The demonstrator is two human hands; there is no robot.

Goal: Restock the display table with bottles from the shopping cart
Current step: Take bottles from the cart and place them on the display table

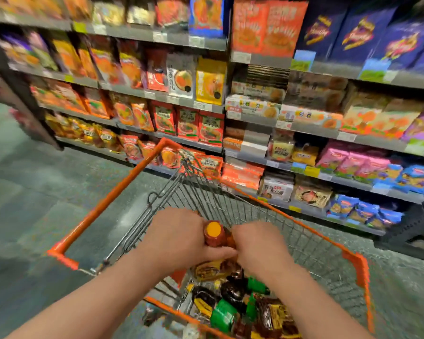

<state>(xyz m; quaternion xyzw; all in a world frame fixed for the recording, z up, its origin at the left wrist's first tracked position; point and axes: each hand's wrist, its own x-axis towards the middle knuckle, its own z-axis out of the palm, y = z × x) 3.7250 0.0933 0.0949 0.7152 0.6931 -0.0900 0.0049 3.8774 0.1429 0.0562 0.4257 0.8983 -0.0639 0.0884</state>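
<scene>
Currently gripping yellow-capped bottle with left hand and right hand, held above shopping cart; more bottles piled in cart's near end, beside snack shelves.

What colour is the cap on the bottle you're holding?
Yellow-orange cap, seen in the head view, on the reddish bottle.

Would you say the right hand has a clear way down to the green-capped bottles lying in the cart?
Probably yes, once freed. The green-capped bottles lie uncovered on top of the pile in the shopping cart, just below the right hand, but it and the left hand grip a yellow-capped bottle.
</scene>
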